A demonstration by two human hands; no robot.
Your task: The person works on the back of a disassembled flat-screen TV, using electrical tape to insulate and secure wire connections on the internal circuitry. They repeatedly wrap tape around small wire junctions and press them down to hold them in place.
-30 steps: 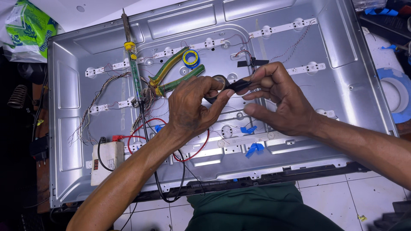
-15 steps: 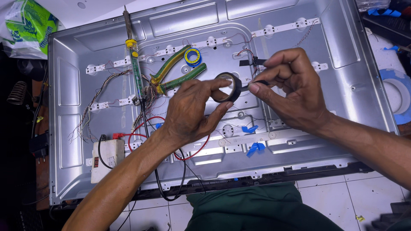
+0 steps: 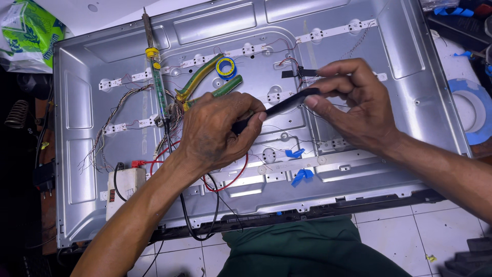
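Both hands hover over the inside of a large grey metal panel [image 3: 425, 92] that lies flat in front of the person. The left hand [image 3: 215, 131] is closed around a roll of black tape, which is almost wholly hidden inside the fist; only a dark edge shows at the fingertips. From there a strip of black tape [image 3: 279, 106] runs taut, up and to the right, to the right hand [image 3: 353, 102], whose thumb and forefinger pinch its free end. The other fingers of the right hand are curled loosely.

Just beyond the right hand's fingertips a short black piece of tape [image 3: 294, 73] sits on the panel where thin wires meet. Beyond the left hand lie a pair of pliers with green and yellow handles [image 3: 205, 84] and, beside them, a small blue and yellow roll [image 3: 225, 67]. Further to the left of that hand a soldering iron [image 3: 154, 66] lies lengthwise on the panel, near a bundle of loose thin wires [image 3: 115, 120]. Beneath the left wrist a red wire [image 3: 233, 179] loops across the metal, and to the left of the forearm sits a small white box [image 3: 123, 187]. Two blue clips [image 3: 297, 164] lie between the hands, nearer the person. White light strips [image 3: 335, 31] cross the panel beyond the right hand.
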